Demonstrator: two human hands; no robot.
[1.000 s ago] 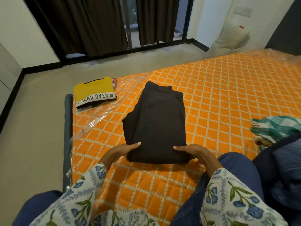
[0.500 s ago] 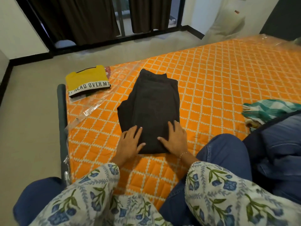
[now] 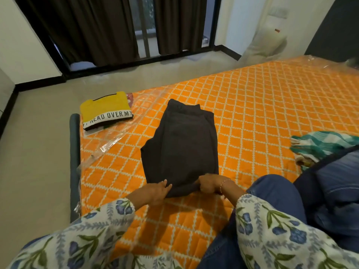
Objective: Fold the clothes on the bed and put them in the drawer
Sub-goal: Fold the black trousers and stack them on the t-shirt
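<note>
My left hand (image 3: 155,191) and right hand (image 3: 208,184) both grip the near edge of the dark trousers (image 3: 180,148). My fingers are curled around the cloth on both sides. The trousers lie folded in the middle of the orange bed (image 3: 262,113), right in front of me. I think I am about to fold them 1 more time, or lift them up. Next I need to keep both corners even. A folded yellow top (image 3: 105,109) waits near the bed's far corner. A green checked cloth (image 3: 320,144) and a blue thing (image 3: 334,181) sit on my right, partly cut off. I cannot see any drawer.
</note>
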